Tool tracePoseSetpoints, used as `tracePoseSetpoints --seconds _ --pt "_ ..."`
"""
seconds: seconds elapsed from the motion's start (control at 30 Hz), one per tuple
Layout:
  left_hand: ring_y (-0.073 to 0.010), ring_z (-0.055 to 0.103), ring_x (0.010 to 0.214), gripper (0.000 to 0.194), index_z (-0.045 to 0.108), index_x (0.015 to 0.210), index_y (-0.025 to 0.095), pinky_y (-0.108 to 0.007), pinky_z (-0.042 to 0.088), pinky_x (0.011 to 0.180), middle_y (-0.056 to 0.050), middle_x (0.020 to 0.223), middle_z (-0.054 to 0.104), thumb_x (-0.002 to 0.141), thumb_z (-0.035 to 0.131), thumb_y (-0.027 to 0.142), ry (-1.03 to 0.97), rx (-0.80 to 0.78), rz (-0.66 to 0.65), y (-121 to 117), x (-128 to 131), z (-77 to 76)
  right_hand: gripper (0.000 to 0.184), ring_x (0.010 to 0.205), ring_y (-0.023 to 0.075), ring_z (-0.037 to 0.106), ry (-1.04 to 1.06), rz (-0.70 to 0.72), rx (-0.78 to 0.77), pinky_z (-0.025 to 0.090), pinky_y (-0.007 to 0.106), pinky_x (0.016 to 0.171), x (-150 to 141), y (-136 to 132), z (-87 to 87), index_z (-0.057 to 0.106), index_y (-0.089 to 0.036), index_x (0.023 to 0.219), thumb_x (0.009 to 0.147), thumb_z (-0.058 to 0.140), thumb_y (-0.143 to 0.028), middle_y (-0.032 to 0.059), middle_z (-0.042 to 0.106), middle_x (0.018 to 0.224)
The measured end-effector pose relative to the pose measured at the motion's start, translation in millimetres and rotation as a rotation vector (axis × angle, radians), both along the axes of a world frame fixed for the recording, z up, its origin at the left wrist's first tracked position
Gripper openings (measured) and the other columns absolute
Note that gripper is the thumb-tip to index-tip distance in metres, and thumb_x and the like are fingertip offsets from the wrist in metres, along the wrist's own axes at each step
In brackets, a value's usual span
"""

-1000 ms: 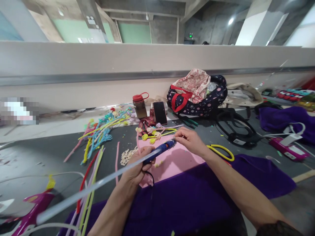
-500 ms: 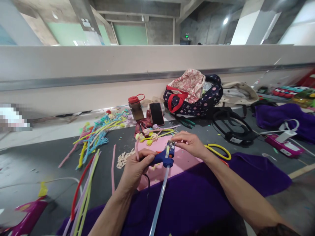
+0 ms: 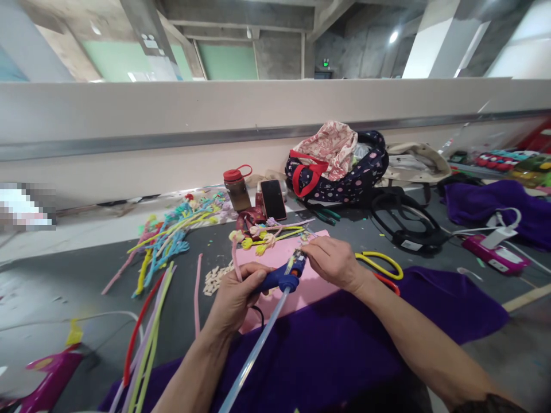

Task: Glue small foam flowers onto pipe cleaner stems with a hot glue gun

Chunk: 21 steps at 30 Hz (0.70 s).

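Note:
My left hand (image 3: 238, 293) is closed round the handle of a blue hot glue gun (image 3: 287, 279), and a pink fuzzy stem (image 3: 235, 258) with a pale yellow tip rises from the same fingers. From the gun's back end a long clear glue stick (image 3: 257, 348) runs down toward me. My right hand (image 3: 332, 262) is pinched at the gun's nozzle end; what its fingertips hold, if anything, is hidden. Beneath both lies a pink sheet (image 3: 314, 291). Finished-looking yellow and lilac fuzzy flowers (image 3: 269, 238) rest on its far edge.
Small pale pieces (image 3: 216, 279) lie left of the sheet. Colourful fuzzy stems (image 3: 170, 229) are heaped at the left, with loose long stems (image 3: 150, 344) nearer. Behind stand a bottle (image 3: 236, 191), a phone (image 3: 274, 199) and a dark patterned bag (image 3: 365, 166). Purple cloth (image 3: 327, 350) covers the front.
My right hand has turned and its fingers have closed at the nozzle end. The glue gun has tilted and shifted slightly left, so the glue stick's lower end swings left.

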<state>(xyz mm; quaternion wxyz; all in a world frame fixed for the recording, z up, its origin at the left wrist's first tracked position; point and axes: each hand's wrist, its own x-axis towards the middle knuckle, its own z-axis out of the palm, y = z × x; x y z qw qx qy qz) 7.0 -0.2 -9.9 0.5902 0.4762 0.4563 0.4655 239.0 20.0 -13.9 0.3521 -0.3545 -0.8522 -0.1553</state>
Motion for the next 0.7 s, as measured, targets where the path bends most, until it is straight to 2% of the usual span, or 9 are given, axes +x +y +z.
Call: tracePoseSetpoints --seconds 0.17,0.37,0.53,0.7 --pt "-0.0025 0.031 0.032 0.022 0.064 0.070 0.014 -0.016 0.016 0.033 0.002 0.047 0.054 0.065 0.068 0.035 0.001 0.011 -0.023 0.4 0.6 0.4 0.022 0.082 0.0199 0.057 -0.006 -0.011 -0.021 0.045 0.033 0.075 1.2 -0.6 0.5 0.062 -0.018 0.087 0.087 0.040 -0.016 0.0088 0.062 0.078" --pt "-0.0037 0.037 0.038 0.019 0.066 0.070 0.013 -0.016 0.019 0.035 0.001 0.053 0.055 0.065 0.069 0.032 0.018 0.052 -0.031 0.8 -2.2 -0.8 0.021 0.080 0.0191 0.056 0.017 -0.001 -0.014 0.044 0.031 0.073 0.2 -2.3 3.2 0.061 -0.017 0.082 0.086 0.041 -0.015 0.0084 0.060 0.075" --pt "-0.0031 0.036 0.038 0.016 0.067 0.070 0.014 -0.017 0.019 0.035 0.000 0.058 0.057 0.066 0.068 0.029 0.049 0.095 -0.035 1.0 -4.5 -2.5 0.020 0.077 0.0178 0.055 0.030 -0.008 -0.034 0.043 0.030 0.071 -0.4 -1.2 2.9 0.060 -0.017 0.080 0.086 0.040 -0.016 0.0074 0.060 0.075" --pt "-0.0087 0.048 0.049 0.013 0.069 0.071 0.014 -0.018 0.027 0.039 -0.005 0.070 0.063 0.067 0.068 0.026 0.112 0.192 -0.066 0.7 -7.4 0.3 0.020 0.076 0.0167 0.054 0.067 0.012 -0.076 0.043 0.029 0.070 -0.4 1.6 -0.4 0.059 -0.018 0.079 0.084 0.040 -0.013 0.0061 0.061 0.076"
